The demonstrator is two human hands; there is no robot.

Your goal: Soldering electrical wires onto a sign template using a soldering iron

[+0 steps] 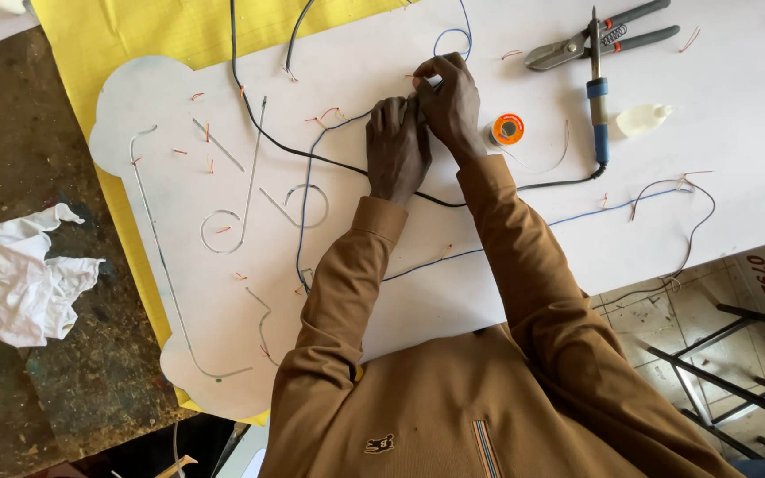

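A person in a brown long-sleeved shirt leans over a white board [506,265] laid on a yellow sheet [135,35] on a worn tabletop [28,150], both hands meeting near the board's upper middle. The left hand [397,149] lies knuckles up, fingers curled down onto the board, its grip pressed around a thin blue wire [305,204] that runs from the hands down the board; whether the fingers fully clench it cannot be told. The right hand [450,99], touching the left, pinches the same wire at its fingertips, where a small pale end shows. A black cable [258,124] passes under the hands and leads right to a soldering iron [597,97] with a blue collar, lying beside grey-handled snips [577,40]. An orange solder spool [507,129] sits just right of the right wrist, and a small pale bottle [641,119] lies near the iron. Bent grey strips [223,230] form curves and lines across the board's left half, with short red wire scraps [210,133] scattered among them. A dark red wire [692,221] loops at the board's right edge. A crumpled white cloth [24,279] lies on the tabletop, well apart to the left.
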